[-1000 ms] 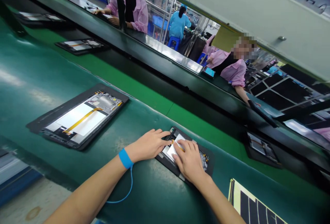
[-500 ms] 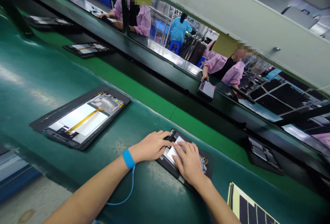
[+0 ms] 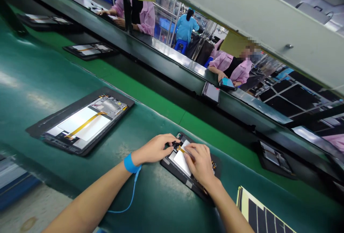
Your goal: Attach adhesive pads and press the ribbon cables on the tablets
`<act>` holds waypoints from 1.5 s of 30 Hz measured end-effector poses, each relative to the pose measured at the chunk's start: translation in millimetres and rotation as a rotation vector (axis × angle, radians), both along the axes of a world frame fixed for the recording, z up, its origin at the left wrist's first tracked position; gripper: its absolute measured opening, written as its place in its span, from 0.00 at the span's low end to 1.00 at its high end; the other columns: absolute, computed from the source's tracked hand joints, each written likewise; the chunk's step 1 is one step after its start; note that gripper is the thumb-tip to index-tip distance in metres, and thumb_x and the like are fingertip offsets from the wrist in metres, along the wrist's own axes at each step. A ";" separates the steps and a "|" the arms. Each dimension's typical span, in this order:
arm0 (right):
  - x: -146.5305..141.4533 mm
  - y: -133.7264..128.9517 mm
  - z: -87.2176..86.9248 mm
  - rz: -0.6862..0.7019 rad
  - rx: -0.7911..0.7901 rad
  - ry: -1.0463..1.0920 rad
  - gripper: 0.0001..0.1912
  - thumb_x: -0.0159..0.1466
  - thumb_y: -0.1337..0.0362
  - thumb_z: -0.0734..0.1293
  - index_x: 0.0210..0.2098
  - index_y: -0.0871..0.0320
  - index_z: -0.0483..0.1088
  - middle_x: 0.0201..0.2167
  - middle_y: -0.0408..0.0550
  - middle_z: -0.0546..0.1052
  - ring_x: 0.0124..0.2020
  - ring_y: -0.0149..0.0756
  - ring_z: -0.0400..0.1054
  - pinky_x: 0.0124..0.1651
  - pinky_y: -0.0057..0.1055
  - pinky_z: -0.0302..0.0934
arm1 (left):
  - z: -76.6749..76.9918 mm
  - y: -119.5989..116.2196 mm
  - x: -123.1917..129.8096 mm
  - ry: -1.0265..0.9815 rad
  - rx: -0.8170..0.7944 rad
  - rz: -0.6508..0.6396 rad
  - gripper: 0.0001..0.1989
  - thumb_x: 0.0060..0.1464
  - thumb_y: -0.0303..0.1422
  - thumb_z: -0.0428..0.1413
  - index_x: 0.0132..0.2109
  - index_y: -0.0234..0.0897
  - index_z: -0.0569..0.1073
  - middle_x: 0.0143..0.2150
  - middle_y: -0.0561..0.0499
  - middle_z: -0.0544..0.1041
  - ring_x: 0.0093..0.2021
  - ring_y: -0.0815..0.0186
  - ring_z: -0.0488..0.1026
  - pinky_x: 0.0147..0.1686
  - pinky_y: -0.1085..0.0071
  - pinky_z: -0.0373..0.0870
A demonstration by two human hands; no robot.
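An opened tablet lies on the green bench, its battery and part of its circuit board showing. My left hand, with a blue wrist strap, rests at the tablet's far left end. Its thumb and index finger are apart beside the black connector area. Over the battery, my right hand has its thumb and fingertips together at the yellow ribbon cable. That hand covers the cable's other end and much of the board.
Left of my hands lies another opened tablet on a dark sheet. Sheets of black adhesive strips sit at the lower right. Beyond the bench edge runs a green conveyor carrying several tablets. Across it, people in pink sit working.
My right hand has shifted slightly right, uncovering the ribbon cable. My left thumb and index finger have spread apart. Across the conveyor, a person has let go of a grey device and now holds another.
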State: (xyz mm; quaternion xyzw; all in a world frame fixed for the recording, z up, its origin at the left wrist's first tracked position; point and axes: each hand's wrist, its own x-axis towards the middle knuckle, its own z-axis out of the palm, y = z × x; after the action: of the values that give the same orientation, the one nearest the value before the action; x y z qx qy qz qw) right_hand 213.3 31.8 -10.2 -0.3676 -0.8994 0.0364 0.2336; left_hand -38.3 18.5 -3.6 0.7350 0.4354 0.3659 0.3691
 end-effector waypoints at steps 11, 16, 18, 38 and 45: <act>-3.2 3.5 -8.3 -0.069 -0.046 0.005 0.19 0.70 0.55 0.66 0.58 0.57 0.71 0.59 0.59 0.73 0.60 0.51 0.66 0.59 0.50 0.61 | -15.3 -2.5 8.7 0.290 0.053 0.121 0.10 0.63 0.29 0.50 0.45 0.38 0.76 0.46 0.46 0.78 0.47 0.58 0.76 0.48 0.61 0.73; -2.6 -1.7 -10.3 -0.018 -0.084 -0.099 0.29 0.70 0.52 0.66 0.66 0.58 0.63 0.67 0.64 0.65 0.67 0.58 0.59 0.63 0.59 0.58 | -11.9 -4.9 7.4 0.242 -0.004 0.088 0.11 0.65 0.30 0.49 0.48 0.39 0.75 0.48 0.46 0.76 0.45 0.61 0.75 0.45 0.65 0.73; 0.7 -5.5 -8.4 0.015 -0.098 -0.107 0.29 0.70 0.54 0.66 0.66 0.57 0.62 0.67 0.64 0.64 0.67 0.58 0.59 0.63 0.60 0.58 | -9.1 -5.8 6.3 0.209 -0.063 0.060 0.11 0.65 0.30 0.49 0.48 0.39 0.75 0.47 0.47 0.75 0.41 0.63 0.75 0.41 0.67 0.72; 24.4 -21.9 0.4 0.092 -0.291 -0.169 0.38 0.66 0.52 0.69 0.72 0.49 0.55 0.71 0.56 0.61 0.67 0.59 0.60 0.64 0.62 0.58 | -5.2 -13.6 7.2 0.312 -0.095 -0.070 0.13 0.68 0.31 0.49 0.53 0.40 0.76 0.46 0.47 0.77 0.43 0.61 0.76 0.44 0.66 0.74; 21.6 -19.5 0.9 0.098 -0.282 -0.125 0.38 0.67 0.53 0.70 0.71 0.52 0.56 0.69 0.58 0.64 0.67 0.58 0.59 0.64 0.60 0.58 | -3.7 -13.6 6.7 0.254 -0.159 -0.062 0.13 0.67 0.31 0.50 0.54 0.41 0.76 0.47 0.47 0.77 0.43 0.62 0.76 0.44 0.67 0.75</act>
State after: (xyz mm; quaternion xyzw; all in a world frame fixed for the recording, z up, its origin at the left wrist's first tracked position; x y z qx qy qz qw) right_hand 234.8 12.3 -9.2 -0.3542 -0.9150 0.1505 0.1214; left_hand -31.6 4.9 -7.3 0.7570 0.4831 0.2230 0.3793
